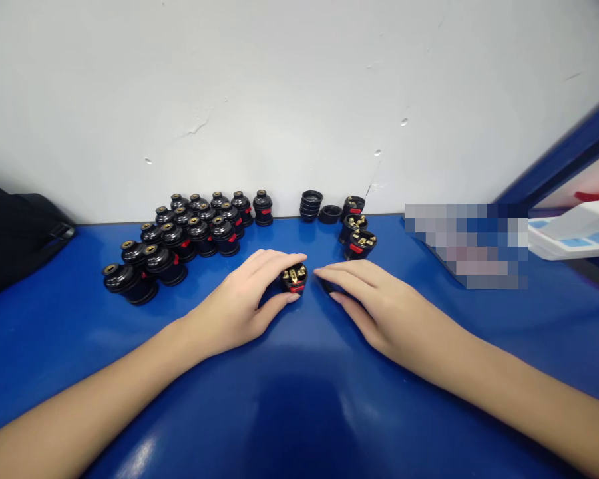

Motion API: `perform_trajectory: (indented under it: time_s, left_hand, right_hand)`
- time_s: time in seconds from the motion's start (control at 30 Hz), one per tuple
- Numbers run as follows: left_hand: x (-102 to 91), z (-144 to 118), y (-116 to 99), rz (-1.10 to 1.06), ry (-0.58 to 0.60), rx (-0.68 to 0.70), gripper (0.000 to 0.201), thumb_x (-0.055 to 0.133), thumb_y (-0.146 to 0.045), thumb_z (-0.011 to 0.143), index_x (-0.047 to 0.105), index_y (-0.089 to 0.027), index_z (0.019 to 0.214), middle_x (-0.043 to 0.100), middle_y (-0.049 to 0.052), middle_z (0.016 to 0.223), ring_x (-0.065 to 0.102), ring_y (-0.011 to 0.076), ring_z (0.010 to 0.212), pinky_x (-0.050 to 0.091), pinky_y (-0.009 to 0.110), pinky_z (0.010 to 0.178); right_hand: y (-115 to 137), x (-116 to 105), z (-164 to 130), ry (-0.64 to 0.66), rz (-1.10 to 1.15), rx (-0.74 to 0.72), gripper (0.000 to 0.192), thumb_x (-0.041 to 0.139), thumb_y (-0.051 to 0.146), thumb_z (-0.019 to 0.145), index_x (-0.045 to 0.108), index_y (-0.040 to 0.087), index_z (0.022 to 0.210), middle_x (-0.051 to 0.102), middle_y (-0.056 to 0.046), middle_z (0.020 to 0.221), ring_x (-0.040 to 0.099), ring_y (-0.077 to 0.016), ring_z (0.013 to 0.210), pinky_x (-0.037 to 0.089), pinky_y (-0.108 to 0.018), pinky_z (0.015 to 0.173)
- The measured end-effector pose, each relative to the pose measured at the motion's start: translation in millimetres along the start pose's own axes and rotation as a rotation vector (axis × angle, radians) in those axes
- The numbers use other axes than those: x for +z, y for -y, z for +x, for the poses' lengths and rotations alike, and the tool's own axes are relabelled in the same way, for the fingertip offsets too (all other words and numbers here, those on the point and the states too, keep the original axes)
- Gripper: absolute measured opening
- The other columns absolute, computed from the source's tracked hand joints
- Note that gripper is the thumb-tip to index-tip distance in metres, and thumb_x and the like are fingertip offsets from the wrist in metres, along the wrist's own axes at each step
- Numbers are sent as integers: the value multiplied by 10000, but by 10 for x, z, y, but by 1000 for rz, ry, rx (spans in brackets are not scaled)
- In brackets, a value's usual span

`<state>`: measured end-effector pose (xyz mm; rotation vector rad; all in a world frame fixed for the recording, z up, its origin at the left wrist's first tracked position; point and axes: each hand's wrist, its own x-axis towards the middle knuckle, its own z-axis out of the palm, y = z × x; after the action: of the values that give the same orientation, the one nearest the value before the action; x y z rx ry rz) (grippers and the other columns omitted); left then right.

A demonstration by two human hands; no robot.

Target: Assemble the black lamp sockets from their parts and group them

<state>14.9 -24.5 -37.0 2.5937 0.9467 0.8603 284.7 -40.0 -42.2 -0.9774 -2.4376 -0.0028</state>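
My left hand [242, 299] curls thumb and fingers around a black lamp socket [294, 279], which sits upright with brass contacts showing on top and a red switch tab at its front. Just to its right, my right hand [379, 296] is closed over a small black part [325, 286]. Fingers cover most of that part, so its kind is hidden. A narrow gap separates the two hands. Behind my right hand, a short row of open lamp sockets [362, 246] shows brass contacts and red tabs.
Several capped lamp sockets [199, 236] stand grouped at the back left. Against the wall are a stack of black rings [311, 206] and a single ring [330, 214]. A black bag [20, 233] lies far left; a white tray [579, 233] and blurred-out item [469, 249] are right.
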Motion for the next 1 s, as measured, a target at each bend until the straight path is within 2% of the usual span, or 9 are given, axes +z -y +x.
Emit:
perform_trajectory:
  time_s: [0.17, 0.37, 0.47, 0.53, 0.67, 0.8, 0.9, 1.0]
  left_hand:
    - [5, 1, 9, -99, -64, -71, 361, 674, -181, 1039, 585, -223, 1387, 720, 72, 1320, 709, 203, 1222, 587, 359, 1109]
    - [29, 2, 41, -265, -94, -143, 261, 685, -215, 1028, 644, -229, 1285, 710, 70, 1278, 730, 210, 1173, 630, 374, 1061]
    - [43, 4, 56, -390, -104, -210, 269, 717, -225, 1006, 662, -225, 1269, 713, 68, 1262, 740, 206, 1177, 640, 362, 1067]
    - [60, 6, 61, -484, -96, -266, 285, 738, -240, 994, 665, -218, 1269, 721, 67, 1243, 753, 199, 1154, 641, 359, 1075]
    - [90, 20, 59, -585, -103, -322, 292, 758, -258, 982, 664, -207, 1253, 739, 63, 1210, 766, 193, 1124, 646, 347, 1060]
    - [72, 43, 35, -543, -137, -325, 299, 780, -285, 967, 675, -204, 1235, 766, 58, 1174, 772, 193, 1084, 641, 347, 1037]
    - [36, 54, 9, -459, -159, -332, 291, 791, -317, 955, 699, -206, 1208, 778, 48, 1157, 763, 189, 1062, 627, 341, 1023]
    - [19, 57, -14, -441, -154, -355, 300, 800, -343, 941, 713, -203, 1192, 783, 45, 1134, 757, 184, 1020, 631, 328, 974]
  right_hand:
    - [22, -33, 42, -95, 110, 58, 291, 562, 172, 1094, 678, 175, 1361, 719, -166, 1270, 775, -279, 1120, 675, -460, 994]
    - [15, -66, 58, -149, 224, 104, 83, 642, 193, 1048, 717, 212, 1078, 676, -127, 1170, 755, -251, 1030, 687, -438, 934]
    - [-14, -56, 53, -161, 239, 134, 79, 648, 190, 1038, 709, 219, 996, 697, -114, 1152, 767, -242, 992, 689, -415, 890]
    - [-30, -41, 45, -119, 207, 124, 92, 635, 177, 1042, 706, 217, 998, 717, -122, 1168, 778, -250, 1009, 679, -423, 908]
    - [-32, -13, 15, -35, 142, 73, 66, 629, 177, 1044, 676, 213, 1015, 726, -166, 1286, 761, -293, 1169, 638, -468, 1028]
    - [-9, -20, -3, -7, 157, 46, 92, 667, 220, 1038, 637, 231, 952, 782, -136, 1234, 771, -292, 1134, 663, -439, 964]
    - [4, -27, 6, -43, 224, 121, 28, 661, 219, 1040, 655, 241, 1026, 805, -97, 1180, 795, -272, 1059, 679, -431, 933]
    - [16, -9, 16, -122, 410, 264, 168, 691, 285, 1043, 638, 263, 1201, 799, -71, 1199, 812, -258, 1074, 675, -437, 1012]
